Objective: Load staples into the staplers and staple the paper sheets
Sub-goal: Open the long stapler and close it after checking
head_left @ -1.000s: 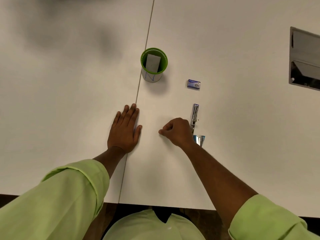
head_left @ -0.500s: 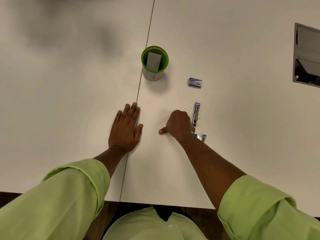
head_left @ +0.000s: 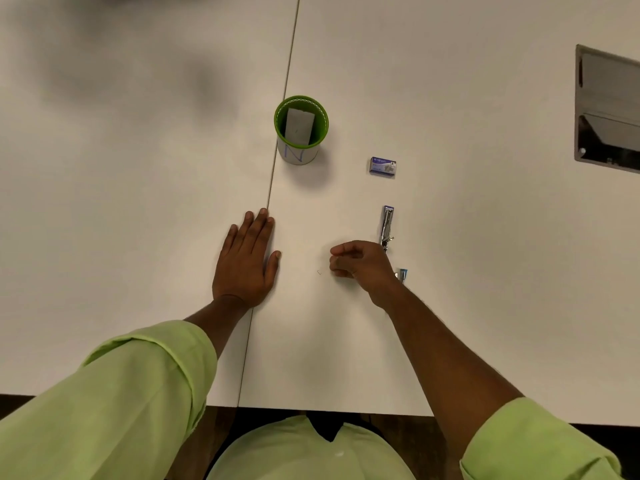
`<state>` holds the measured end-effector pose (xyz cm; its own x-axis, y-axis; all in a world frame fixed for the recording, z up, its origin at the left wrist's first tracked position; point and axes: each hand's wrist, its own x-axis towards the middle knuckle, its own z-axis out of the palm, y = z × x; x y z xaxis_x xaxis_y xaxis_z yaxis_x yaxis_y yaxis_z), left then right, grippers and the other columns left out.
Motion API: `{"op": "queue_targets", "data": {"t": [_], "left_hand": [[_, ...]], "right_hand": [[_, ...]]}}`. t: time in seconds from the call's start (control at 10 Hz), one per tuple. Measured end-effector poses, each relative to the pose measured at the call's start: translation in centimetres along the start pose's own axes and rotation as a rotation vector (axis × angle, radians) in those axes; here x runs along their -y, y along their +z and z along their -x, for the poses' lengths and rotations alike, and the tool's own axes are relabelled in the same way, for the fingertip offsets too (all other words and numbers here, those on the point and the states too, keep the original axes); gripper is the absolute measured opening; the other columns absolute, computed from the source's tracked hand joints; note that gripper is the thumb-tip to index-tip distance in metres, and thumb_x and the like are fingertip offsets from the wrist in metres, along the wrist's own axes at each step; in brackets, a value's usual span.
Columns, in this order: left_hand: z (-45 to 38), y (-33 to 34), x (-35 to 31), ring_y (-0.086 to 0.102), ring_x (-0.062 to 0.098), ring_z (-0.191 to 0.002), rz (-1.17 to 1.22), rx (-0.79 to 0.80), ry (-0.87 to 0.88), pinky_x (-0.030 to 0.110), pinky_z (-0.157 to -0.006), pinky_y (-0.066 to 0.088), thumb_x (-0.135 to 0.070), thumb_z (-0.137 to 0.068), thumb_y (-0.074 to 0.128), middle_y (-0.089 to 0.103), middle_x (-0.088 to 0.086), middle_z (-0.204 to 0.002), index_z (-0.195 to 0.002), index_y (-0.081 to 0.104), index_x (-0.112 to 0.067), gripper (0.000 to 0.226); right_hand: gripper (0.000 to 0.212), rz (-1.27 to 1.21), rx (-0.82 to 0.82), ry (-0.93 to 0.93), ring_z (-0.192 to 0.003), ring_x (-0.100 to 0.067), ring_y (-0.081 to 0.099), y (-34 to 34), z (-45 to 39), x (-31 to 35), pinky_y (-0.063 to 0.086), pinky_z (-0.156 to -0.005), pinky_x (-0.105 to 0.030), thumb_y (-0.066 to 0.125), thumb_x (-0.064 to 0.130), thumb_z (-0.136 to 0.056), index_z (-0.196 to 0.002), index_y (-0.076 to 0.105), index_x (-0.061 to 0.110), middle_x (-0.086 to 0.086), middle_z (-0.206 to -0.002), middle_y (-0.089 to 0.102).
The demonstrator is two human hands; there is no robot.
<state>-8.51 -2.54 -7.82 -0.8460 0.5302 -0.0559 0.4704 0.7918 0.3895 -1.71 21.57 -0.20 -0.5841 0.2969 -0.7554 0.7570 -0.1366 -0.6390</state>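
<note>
An open metal stapler (head_left: 387, 225) lies on the white table (head_left: 485, 271), its blue end (head_left: 401, 274) poking out behind my right wrist. My right hand (head_left: 362, 265) hovers just left of the stapler with its fingers curled, and I see nothing between them. A single loose staple (head_left: 319, 272) lies on the table right by those fingertips. My left hand (head_left: 247, 259) rests flat, palm down, on the seam between the two tabletops. A small blue staple box (head_left: 382, 166) sits beyond the stapler.
A green-rimmed cup (head_left: 300, 152) holding a folded grey-white slip (head_left: 299, 126) stands behind my hands by the table seam (head_left: 280, 133). A metal cable hatch (head_left: 606, 109) is set into the table at the far right. The table's front edge runs close to my body.
My right hand has shifted from pressing the table beside the stapler to a raised, curled pose slightly lower. A small staple now shows beside it. My left hand stays flat.
</note>
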Motion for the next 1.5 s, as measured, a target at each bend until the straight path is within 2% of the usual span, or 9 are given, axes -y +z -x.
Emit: {"op": "queue_targets", "data": {"t": [0.2, 0.3, 0.6, 0.7, 0.8, 1.0, 1.2, 1.4, 1.5], "left_hand": [[0.0, -0.1, -0.1, 0.007, 0.018, -0.157, -0.009, -0.004, 0.000, 0.043, -0.127, 0.014, -0.041, -0.102, 0.037, 0.013, -0.001, -0.170, -0.161, 0.019, -0.017, 0.066], [0.0, -0.1, -0.1, 0.006, 0.018, -0.157, 0.001, -0.006, -0.003, 0.044, -0.127, 0.014, -0.041, -0.102, 0.037, 0.013, -0.001, -0.170, -0.161, 0.020, -0.017, 0.066], [-0.1, 0.1, 0.0, 0.006, 0.018, -0.157, -0.001, -0.014, 0.004, 0.044, -0.126, 0.014, -0.041, -0.102, 0.037, 0.012, -0.002, -0.170, -0.161, 0.019, -0.018, 0.066], [-0.1, 0.1, 0.0, 0.007, 0.019, -0.157, -0.002, -0.018, 0.005, 0.044, -0.126, 0.015, -0.041, -0.102, 0.037, 0.012, -0.001, -0.170, -0.161, 0.019, -0.018, 0.066], [0.0, 0.1, 0.0, 0.007, 0.019, -0.157, 0.000, -0.017, 0.009, 0.044, -0.126, 0.014, -0.041, -0.102, 0.038, 0.013, -0.001, -0.170, -0.161, 0.020, -0.018, 0.066], [0.0, -0.1, 0.0, 0.006, 0.019, -0.157, -0.007, -0.003, 0.004, 0.045, -0.126, 0.015, -0.041, -0.101, 0.038, 0.013, -0.001, -0.170, -0.161, 0.020, -0.017, 0.066], [0.0, 0.1, 0.0, 0.007, 0.019, -0.157, -0.007, -0.006, 0.004, 0.044, -0.127, 0.014, -0.041, -0.102, 0.037, 0.013, 0.000, -0.170, -0.161, 0.020, -0.018, 0.065], [0.0, 0.1, 0.2, 0.007, 0.019, -0.157, 0.005, -0.021, 0.005, 0.044, -0.126, 0.014, -0.041, -0.102, 0.038, 0.012, -0.002, -0.170, -0.160, 0.020, -0.018, 0.065], [0.0, 0.2, 0.2, 0.007, 0.018, -0.157, 0.006, -0.021, 0.005, 0.043, -0.126, 0.014, -0.042, -0.102, 0.037, 0.012, -0.003, -0.170, -0.161, 0.019, -0.019, 0.065]], "right_hand": [[0.006, 0.493, -0.077, -0.171, -0.069, -0.010, 0.068, 0.9, 0.3, -0.4, 0.056, -0.071, -0.027, 0.083, 0.015, -0.076, -0.079, 0.080, 0.019, 0.007, -0.074, 0.073], [0.026, 0.634, -0.168, -0.186, -0.067, -0.010, 0.064, 2.2, 0.5, -0.1, 0.050, -0.063, -0.027, 0.094, 0.031, -0.062, -0.069, 0.073, 0.017, 0.008, -0.070, 0.070], [0.034, 0.841, -0.257, -0.150, -0.072, -0.019, 0.067, 3.7, 0.1, 0.9, 0.043, -0.057, -0.026, 0.096, 0.029, -0.060, -0.067, 0.065, 0.018, 0.000, -0.080, 0.072], [0.032, 0.761, -0.222, -0.168, -0.070, -0.013, 0.062, 3.2, 0.2, 0.7, 0.041, -0.061, -0.025, 0.096, 0.030, -0.060, -0.073, 0.070, 0.017, 0.003, -0.079, 0.070], [0.025, 0.520, -0.188, -0.115, -0.073, -0.014, 0.069, 2.3, 0.5, 0.5, 0.054, -0.068, -0.027, 0.093, 0.022, -0.066, -0.083, 0.076, 0.013, 0.000, -0.079, 0.074], [0.014, 0.045, -0.089, 0.034, -0.063, -0.019, 0.072, 1.1, 0.8, 0.6, 0.062, -0.065, -0.027, 0.072, -0.009, -0.080, -0.083, 0.071, 0.005, -0.015, -0.078, 0.073], [0.012, 0.080, -0.147, -0.022, -0.067, -0.025, 0.070, 1.6, 0.7, -0.5, 0.063, -0.070, -0.034, 0.066, -0.012, -0.085, -0.090, 0.072, -0.002, -0.017, -0.078, 0.072], [0.009, -0.132, -0.123, 0.033, -0.072, -0.026, 0.070, 1.8, 1.2, -0.4, 0.061, -0.066, -0.026, 0.072, -0.009, -0.085, -0.091, 0.071, -0.002, -0.020, -0.085, 0.072], [0.012, -0.013, -0.161, -0.041, -0.070, -0.024, 0.071, 2.0, 0.9, -0.3, 0.062, -0.070, -0.029, 0.081, 0.000, -0.080, -0.090, 0.075, 0.000, -0.017, -0.083, 0.075]]}}
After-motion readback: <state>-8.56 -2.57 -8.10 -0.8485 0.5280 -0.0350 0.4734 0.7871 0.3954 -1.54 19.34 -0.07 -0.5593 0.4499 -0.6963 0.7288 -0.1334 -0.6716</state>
